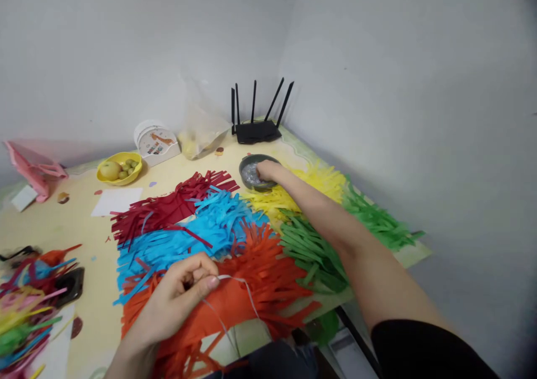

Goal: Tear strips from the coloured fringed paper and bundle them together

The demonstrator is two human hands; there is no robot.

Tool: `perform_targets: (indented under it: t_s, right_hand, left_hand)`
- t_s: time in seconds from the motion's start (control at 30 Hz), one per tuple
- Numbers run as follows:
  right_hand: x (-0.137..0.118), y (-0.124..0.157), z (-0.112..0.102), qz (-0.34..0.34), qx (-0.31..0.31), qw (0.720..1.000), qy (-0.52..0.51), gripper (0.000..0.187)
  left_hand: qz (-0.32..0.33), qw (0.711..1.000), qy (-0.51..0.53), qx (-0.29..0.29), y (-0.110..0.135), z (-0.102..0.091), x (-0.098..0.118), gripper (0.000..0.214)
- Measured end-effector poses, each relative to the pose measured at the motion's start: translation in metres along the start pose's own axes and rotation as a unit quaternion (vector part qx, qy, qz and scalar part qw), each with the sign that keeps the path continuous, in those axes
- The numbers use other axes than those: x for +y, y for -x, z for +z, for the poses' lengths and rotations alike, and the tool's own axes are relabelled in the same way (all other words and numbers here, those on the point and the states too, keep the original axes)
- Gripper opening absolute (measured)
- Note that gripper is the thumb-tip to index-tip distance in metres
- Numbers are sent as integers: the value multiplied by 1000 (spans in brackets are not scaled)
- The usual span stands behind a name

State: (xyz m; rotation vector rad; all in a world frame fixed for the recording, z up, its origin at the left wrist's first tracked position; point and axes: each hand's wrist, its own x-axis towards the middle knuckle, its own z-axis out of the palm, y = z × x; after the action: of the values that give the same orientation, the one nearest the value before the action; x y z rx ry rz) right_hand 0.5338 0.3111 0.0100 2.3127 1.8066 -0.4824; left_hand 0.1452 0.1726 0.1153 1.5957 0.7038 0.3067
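Spanning the view: the table (104,256) carried nearly everything, its pale yellow top pushed into a corner of plain grey walls, which left the person a free front edge to sit at.
Paper strips: fringed sheets lay fanned across the middle, each colour in its own patch, probably so that one could be picked without disturbing the rest: red strips (168,205), blue strips (197,230), orange strips (251,281), green strips (319,247) and yellow strips (310,186).
Mixed heap: a tangle of many-coloured strips (25,312) sat at the left edge, apart from the sorted patches.
Right hand: the right hand (268,171) stretched far across the strips, fingers curled down into the grey bowl (257,173); whether it gripped anything inside I cannot tell.
Left hand: the left hand (184,295) hovered over the orange patch near the body, thumb and fingers pinched on a thin pale strip (243,286) that looped away and hung towards the lap.
Grey bowl: it stood between the red and yellow patches, holding something pale and glinting, too small to identify.
Back row: a black router (255,127) with raised antennas occupied the corner, beside a clear plastic bag (201,130), a round white tin (155,141) and a yellow dish (119,167) of fruit, all parked clear of the working area.
Smaller bits: a white paper slip (115,201) lay flat by the dish.
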Motion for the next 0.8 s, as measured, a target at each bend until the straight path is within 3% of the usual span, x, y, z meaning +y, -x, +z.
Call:
perform_targets:
  t_s: [0.13,0.27,0.37,0.47,0.57,0.63,0.7,0.73,0.8]
  right_hand:
    - [-1,3,3,36,20,999,-24,38]
    - [2,22,-12,49,68,993,-88,30]
    - [0,52,-29,23,107,980,-168,15]
    - [-24,101,-35,-53,119,954,-271,17]
    - [-72,163,-20,-157,89,899,-398,28]
    - [-108,207,-3,-241,44,805,-540,35]
    - [-138,245,14,-291,38,737,-609,34]
    - [-150,262,22,-303,64,726,-614,31]
    - [-169,290,35,-310,156,728,-591,21]
  left_hand:
    - [10,1000,-4,13,-5,-3,-4,45]
    - [23,999,6,40,-5,-9,-11,44]
    - [15,993,63,98,-6,-12,-22,43]
    - [31,972,148,178,-8,-6,-29,43]
    - [80,947,187,248,-5,12,-27,40]
    - [107,934,197,279,1,27,-25,37]
    - [124,924,209,296,12,42,-24,36]
    - [128,920,217,301,19,49,-26,36]
    - [131,911,235,312,35,61,-30,36]
